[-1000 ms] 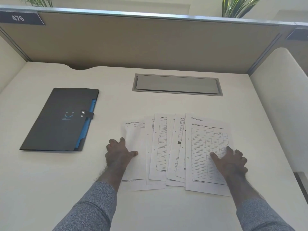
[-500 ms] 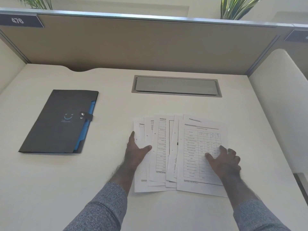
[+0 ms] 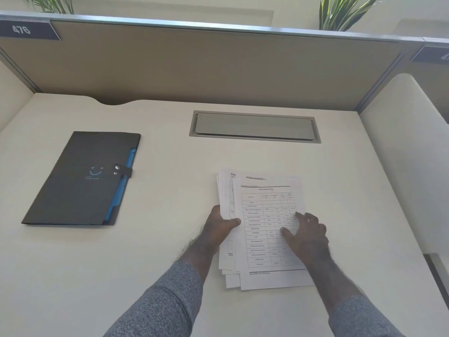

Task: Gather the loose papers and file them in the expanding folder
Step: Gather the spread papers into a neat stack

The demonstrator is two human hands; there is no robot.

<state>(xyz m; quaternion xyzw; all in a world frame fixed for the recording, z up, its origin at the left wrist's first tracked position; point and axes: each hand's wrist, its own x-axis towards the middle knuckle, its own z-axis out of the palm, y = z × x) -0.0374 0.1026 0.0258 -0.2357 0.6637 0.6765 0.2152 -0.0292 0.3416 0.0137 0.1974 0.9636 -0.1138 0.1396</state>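
Several printed papers lie in a rough, nearly squared stack on the white desk, right of centre, a table sheet on top. My left hand grips the stack's left edge, thumb on top of the sheets. My right hand rests flat on the top sheet, fingers spread, pressing down. The dark grey expanding folder lies closed at the left, its snap strap fastened and blue dividers showing along its right edge. It is well apart from both hands.
A grey cable-tray flap is set into the desk behind the papers. A tan partition walls the back, with a white side panel on the right. Plants stand behind the partition.
The fanned-out papers have been pushed together into one stack. My left hand slid rightwards against the left edges and now holds them; my right hand shifted slightly left on the top sheet.
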